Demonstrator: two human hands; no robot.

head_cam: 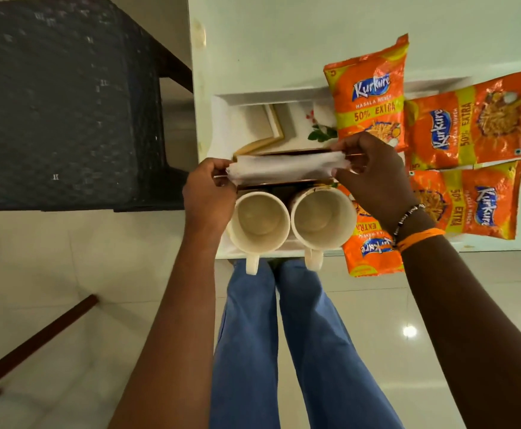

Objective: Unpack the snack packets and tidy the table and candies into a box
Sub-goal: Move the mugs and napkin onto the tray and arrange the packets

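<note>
Two cream mugs [260, 221] [322, 216] sit side by side and touching at the near edge of the surface, both empty, stained inside, handles poking out over the edge toward the near side. Just past them there's a floral tile or card [312, 125] and a gold-edged frame-looking thing [262, 125], can't really tell what it is. Off to the far left is a dark woven chair [61, 100]. The floor [51, 274] is glossy pale tile with light spots reflecting at the right, and a brown wooden bar [36, 339] runs diagonally across the near left.
</note>
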